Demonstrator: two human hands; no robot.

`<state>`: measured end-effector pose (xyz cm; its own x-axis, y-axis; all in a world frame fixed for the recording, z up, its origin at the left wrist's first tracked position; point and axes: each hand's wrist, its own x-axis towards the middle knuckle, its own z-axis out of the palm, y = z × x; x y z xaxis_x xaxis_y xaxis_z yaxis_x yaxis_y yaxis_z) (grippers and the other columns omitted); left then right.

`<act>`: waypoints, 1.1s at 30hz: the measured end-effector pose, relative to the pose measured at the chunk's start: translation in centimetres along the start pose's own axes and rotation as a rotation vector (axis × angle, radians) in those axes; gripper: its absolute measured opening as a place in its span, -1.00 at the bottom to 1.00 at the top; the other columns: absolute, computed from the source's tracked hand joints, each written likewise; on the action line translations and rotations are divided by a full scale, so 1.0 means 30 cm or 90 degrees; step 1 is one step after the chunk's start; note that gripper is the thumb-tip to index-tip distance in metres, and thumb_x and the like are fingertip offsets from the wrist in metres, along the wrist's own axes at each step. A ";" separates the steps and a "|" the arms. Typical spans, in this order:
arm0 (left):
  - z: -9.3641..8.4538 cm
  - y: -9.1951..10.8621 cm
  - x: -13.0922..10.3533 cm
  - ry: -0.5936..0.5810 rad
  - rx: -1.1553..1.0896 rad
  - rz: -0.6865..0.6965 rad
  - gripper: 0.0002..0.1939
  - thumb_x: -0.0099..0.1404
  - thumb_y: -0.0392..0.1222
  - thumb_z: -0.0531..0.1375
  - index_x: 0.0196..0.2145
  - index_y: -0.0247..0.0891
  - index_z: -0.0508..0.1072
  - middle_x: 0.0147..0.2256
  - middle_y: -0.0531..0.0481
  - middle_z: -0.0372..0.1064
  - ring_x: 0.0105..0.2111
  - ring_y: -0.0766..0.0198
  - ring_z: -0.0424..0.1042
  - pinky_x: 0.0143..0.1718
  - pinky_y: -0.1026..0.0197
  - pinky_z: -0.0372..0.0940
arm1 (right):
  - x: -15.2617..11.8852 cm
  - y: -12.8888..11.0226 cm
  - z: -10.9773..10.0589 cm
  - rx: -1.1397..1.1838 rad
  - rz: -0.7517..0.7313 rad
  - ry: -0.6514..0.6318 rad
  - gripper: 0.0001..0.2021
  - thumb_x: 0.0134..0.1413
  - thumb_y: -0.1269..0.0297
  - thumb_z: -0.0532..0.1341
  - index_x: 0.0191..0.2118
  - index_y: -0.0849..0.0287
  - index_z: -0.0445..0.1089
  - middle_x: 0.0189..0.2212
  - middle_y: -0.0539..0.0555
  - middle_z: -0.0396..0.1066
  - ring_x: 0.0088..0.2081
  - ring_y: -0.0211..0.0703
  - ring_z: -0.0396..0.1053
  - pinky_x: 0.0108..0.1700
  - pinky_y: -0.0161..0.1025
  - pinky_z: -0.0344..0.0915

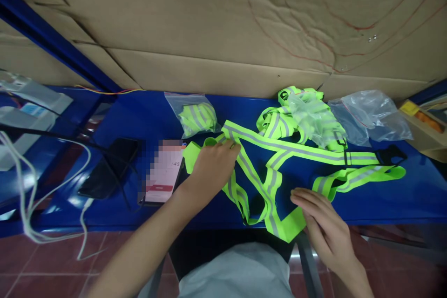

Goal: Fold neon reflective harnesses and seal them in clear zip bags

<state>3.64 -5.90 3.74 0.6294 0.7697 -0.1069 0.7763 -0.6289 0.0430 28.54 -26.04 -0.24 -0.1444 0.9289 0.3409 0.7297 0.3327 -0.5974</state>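
We note left grip (216, 158) pinching strap (253, 175), right grip (323, 223) pinching its near fold (289, 227); crossed loops (240, 197) between grips could tangle if we pull unevenly.

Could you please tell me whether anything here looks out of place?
A white cable droops past the table's front edge, and a fold of the neon strap by the right hand overhangs too, though most of the strap rests on top.

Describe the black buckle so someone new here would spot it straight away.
On the blue table, find the long yellow-green strap running rightward from near the left hand. Follow it to its right end. The buckle there is black, unlike the bright, grey-striped strap leading to it.
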 end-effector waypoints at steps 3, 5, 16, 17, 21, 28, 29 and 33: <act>0.014 0.002 0.029 0.048 -0.013 -0.020 -0.57 0.39 -0.41 0.12 0.15 -0.21 0.48 0.05 -0.20 0.54 -0.16 0.00 0.60 -0.37 0.08 0.38 | 0.028 -0.016 0.027 -0.077 -0.044 -0.073 -0.52 0.40 0.43 0.17 0.35 -0.03 0.29 0.33 0.06 0.34 0.39 -0.03 0.23 0.38 0.04 0.18; 0.008 0.001 0.038 0.102 -0.046 -0.032 -0.60 0.43 -0.36 0.10 0.16 -0.18 0.48 0.09 -0.17 0.53 -0.18 0.02 0.61 -0.38 0.10 0.37 | 0.053 -0.038 0.059 -0.126 -0.057 -0.147 -0.49 0.43 0.30 0.20 0.41 0.00 0.21 0.39 0.09 0.27 0.42 -0.01 0.19 0.41 0.09 0.15; -0.154 -0.178 -0.059 0.961 -0.875 -0.213 -0.79 0.03 -0.24 0.33 -0.46 -0.23 0.32 -0.55 0.17 0.20 -0.57 0.40 0.18 -0.56 0.32 0.10 | 0.095 0.056 0.034 -0.215 0.038 -0.160 -0.56 0.47 0.04 0.15 0.36 -0.08 0.33 0.41 0.11 0.21 0.40 0.09 0.20 0.30 0.12 0.24; -0.156 -0.213 -0.059 1.009 -0.945 -0.229 -0.75 -0.01 -0.23 0.32 -0.49 -0.22 0.26 -0.54 0.17 0.15 -0.54 0.40 0.17 -0.55 0.32 0.09 | 0.091 0.077 0.019 -0.229 0.049 -0.141 -0.59 0.47 0.04 0.15 0.33 -0.08 0.36 0.39 0.11 0.24 0.38 0.10 0.23 0.28 0.13 0.24; -0.156 -0.321 -0.078 0.956 -1.108 -0.427 -0.82 0.19 -0.12 0.12 -0.48 -0.17 0.17 -0.54 0.15 -0.04 -0.59 0.37 -0.04 -0.60 0.27 -0.05 | 0.057 0.154 -0.028 -0.272 0.070 -0.104 -0.57 0.47 0.01 0.13 0.34 -0.10 0.35 0.37 0.13 0.26 0.33 0.14 0.29 0.22 0.14 0.28; -0.132 -0.321 -0.118 0.801 -1.079 -0.491 -0.69 -0.18 -0.23 0.18 -0.41 -0.16 0.17 -0.50 0.13 0.05 -0.56 0.33 0.12 -0.58 0.24 0.03 | 0.040 0.173 -0.057 -0.333 0.103 -0.084 -0.52 0.46 -0.04 0.11 0.36 -0.07 0.33 0.36 0.17 0.28 0.30 0.24 0.33 0.20 0.18 0.27; -0.129 -0.313 -0.121 0.798 -1.081 -0.475 -0.66 -0.24 -0.26 0.15 -0.42 -0.16 0.17 -0.50 0.12 0.07 -0.55 0.32 0.15 -0.58 0.23 0.05 | 0.050 0.154 -0.051 -0.340 0.104 -0.070 -0.54 0.46 -0.04 0.10 0.33 -0.05 0.36 0.33 0.16 0.33 0.27 0.22 0.35 0.20 0.18 0.27; -0.129 -0.278 -0.129 0.832 -1.056 -0.309 -0.66 -0.37 -0.31 0.07 -0.48 -0.20 0.21 -0.51 0.09 0.08 -0.51 0.31 0.17 -0.53 0.24 0.11 | 0.098 0.047 0.007 -0.256 0.081 0.055 -0.63 0.47 0.13 0.12 0.27 0.04 0.37 0.18 0.15 0.46 0.21 0.10 0.40 0.22 0.10 0.27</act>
<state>-5.15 -3.22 7.65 -0.4724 0.8680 0.1530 -0.3036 -0.3232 0.8963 29.02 -22.82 -0.23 0.0078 0.9358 0.3523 0.9427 0.1106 -0.3147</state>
